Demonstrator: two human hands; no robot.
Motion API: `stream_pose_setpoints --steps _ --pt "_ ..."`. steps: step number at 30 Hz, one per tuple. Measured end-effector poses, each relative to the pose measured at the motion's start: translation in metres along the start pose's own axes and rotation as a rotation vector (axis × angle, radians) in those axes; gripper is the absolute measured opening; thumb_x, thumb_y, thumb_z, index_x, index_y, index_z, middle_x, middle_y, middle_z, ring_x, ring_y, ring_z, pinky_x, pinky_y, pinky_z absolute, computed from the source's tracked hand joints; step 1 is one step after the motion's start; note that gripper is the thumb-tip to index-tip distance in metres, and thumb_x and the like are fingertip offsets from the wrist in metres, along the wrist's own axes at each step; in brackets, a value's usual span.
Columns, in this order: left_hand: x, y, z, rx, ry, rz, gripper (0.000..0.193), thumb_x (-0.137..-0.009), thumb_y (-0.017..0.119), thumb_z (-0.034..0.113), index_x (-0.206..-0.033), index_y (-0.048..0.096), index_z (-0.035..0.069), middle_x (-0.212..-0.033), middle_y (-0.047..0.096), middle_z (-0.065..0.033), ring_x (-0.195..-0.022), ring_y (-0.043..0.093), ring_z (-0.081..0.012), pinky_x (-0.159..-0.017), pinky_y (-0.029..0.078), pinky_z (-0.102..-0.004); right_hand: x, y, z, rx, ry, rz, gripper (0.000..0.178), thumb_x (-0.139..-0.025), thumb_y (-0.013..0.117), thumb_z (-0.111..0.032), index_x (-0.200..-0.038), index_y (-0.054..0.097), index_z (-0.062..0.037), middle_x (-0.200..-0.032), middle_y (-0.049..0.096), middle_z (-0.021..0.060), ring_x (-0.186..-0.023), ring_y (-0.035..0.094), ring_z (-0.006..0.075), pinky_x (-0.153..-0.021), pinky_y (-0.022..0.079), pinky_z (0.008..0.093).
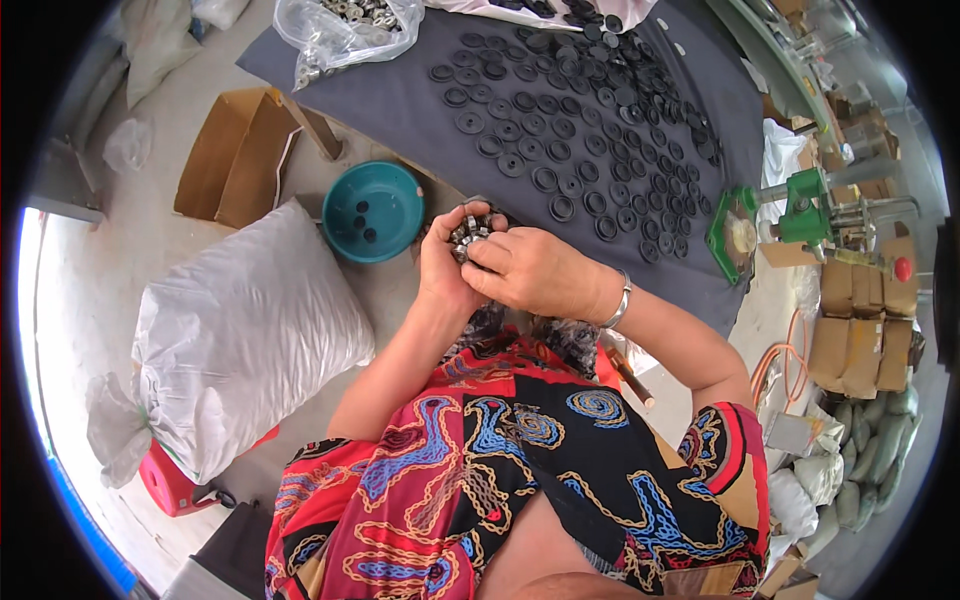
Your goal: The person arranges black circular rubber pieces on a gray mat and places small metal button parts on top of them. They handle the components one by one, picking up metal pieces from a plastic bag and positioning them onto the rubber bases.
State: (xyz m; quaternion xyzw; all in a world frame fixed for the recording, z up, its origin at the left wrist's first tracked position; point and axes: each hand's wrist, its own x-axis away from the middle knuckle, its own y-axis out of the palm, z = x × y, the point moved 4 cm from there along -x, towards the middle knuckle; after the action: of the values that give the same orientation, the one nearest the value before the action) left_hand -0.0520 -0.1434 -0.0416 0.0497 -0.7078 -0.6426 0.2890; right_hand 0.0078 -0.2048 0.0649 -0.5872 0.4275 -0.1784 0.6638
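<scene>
A person is sitting and looking down at both hands, which are meeting just above the lap. The left hand (442, 262) is cupping a small cluster of shiny metal rings (468, 228), its fingers curling up around them. The right hand (528, 268) is lying across it from the other side, its fingertips (478, 252) pinching closed on the metal pieces at the edge of the cluster. A silver bangle (620, 302) is circling the right wrist.

Just beyond the fingertips, a dark grey cloth (400, 100) is spreading across the work surface, and many flat black rubber rings (570, 110) are lying scattered over it, thickest toward the far right. To the left of the fingers, close by, a teal plastic bowl (372, 212) is holding a few black rings. Farther out past the bowl, an open cardboard box (232, 155) is lying on the floor, and at the far edge of the cloth a clear plastic bag (340, 30) is holding more metal parts. Well to the right of the hands, a green hand press (800, 215) is standing. To the left and nearer the person, a large white sack (235, 340) is resting on a red stool (170, 485).
</scene>
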Motion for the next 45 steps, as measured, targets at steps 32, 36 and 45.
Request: stream_pose_setpoints --steps 32,36,45 --pt "0.002 -0.001 0.05 -0.038 0.056 0.122 0.034 -0.095 0.049 0.035 -0.095 0.061 0.003 -0.085 0.06 -0.0142 -0.067 0.056 -0.0255 -0.046 0.037 -0.0277 -0.069 0.019 0.192 -0.022 0.613 -0.121 0.021 -0.077 0.065 -0.013 -0.093 0.064 0.0004 -0.087 0.064 0.0148 -0.081 0.063 0.0308 -0.074 0.051 0.0379" --pt "0.008 -0.001 0.058 -0.033 0.083 0.157 0.037 -0.096 0.047 0.036 -0.097 0.061 0.002 -0.084 0.061 -0.0141 -0.067 0.056 -0.0252 -0.046 0.037 -0.0277 -0.071 0.033 0.2 -0.017 0.637 -0.196 0.021 -0.078 0.065 -0.014 -0.093 0.065 0.0008 -0.089 0.065 0.0158 -0.084 0.063 0.0313 -0.077 0.05 0.0386" --pt "0.007 -0.001 0.062 -0.064 0.087 0.163 0.038 -0.097 0.047 0.037 -0.099 0.061 0.002 -0.084 0.061 -0.0133 -0.068 0.056 -0.0248 -0.048 0.039 -0.0282 -0.078 0.038 0.206 -0.011 0.593 -0.228 0.018 -0.076 0.065 -0.014 -0.088 0.066 -0.0003 -0.087 0.065 0.0181 -0.083 0.063 0.0355 -0.078 0.051 0.042"
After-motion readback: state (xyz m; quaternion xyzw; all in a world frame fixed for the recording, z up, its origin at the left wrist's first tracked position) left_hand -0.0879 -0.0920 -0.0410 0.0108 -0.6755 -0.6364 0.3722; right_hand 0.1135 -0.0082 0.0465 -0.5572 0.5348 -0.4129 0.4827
